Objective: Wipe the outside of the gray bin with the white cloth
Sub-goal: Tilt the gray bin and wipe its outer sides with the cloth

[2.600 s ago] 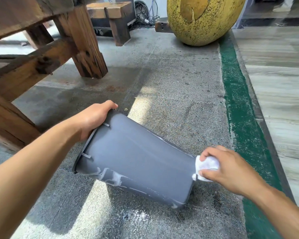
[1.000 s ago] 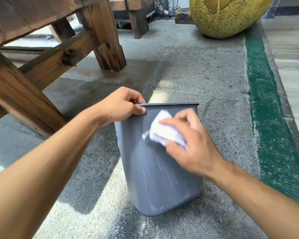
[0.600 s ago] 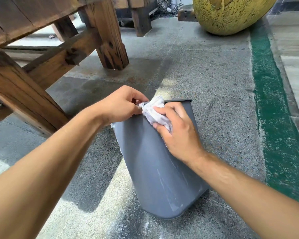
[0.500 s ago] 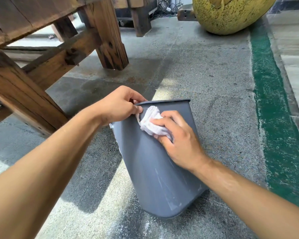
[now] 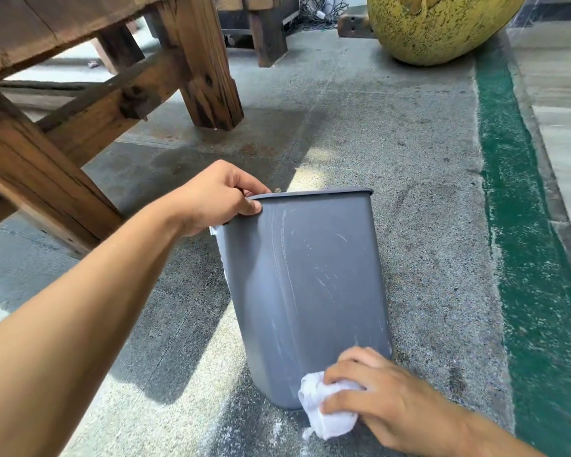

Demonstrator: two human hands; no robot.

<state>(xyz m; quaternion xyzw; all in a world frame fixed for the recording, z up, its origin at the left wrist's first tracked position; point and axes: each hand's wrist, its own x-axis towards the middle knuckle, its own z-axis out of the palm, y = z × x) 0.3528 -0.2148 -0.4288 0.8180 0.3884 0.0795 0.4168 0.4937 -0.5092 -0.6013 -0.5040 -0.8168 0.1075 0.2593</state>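
Head view, left to right: wooden table frame (image 5: 80, 103) on concrete floor (image 5: 409, 159); left hand (image 5: 216, 196) grasping top rim of gray bin (image 5: 310, 275), which stands on the floor, streaked white; right hand (image 5: 386, 404) clutching bunched white cloth (image 5: 320, 413) against the bin's lower edge; green floor stripe (image 5: 524, 225).

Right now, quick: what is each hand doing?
Left hand: closed on the top rim of the gray bin, steadying it.
Right hand: closed on the white cloth, at the bin's bottom edge.
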